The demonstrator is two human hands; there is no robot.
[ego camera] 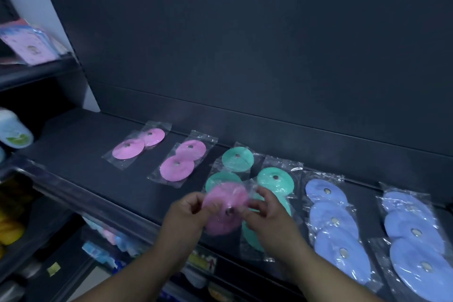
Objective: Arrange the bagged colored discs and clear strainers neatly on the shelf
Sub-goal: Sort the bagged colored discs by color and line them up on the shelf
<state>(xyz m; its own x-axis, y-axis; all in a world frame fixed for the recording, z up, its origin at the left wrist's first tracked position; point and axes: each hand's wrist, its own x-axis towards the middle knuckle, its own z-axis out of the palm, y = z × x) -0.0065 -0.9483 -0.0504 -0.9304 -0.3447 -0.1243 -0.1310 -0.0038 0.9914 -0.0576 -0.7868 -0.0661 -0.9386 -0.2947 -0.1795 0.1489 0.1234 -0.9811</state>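
Together, left hand (185, 214) and right hand (270, 219), pinch-tight on pink-disc bag (226, 200)

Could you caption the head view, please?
Left hand and right hand hold a bagged pink disc above the dark shelf.

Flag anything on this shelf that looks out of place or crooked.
The held pink bag, pinched by the left hand and right hand, is over the green bags, not beside the two pink bags lying on the shelf. Nothing looks spilled or damaged.
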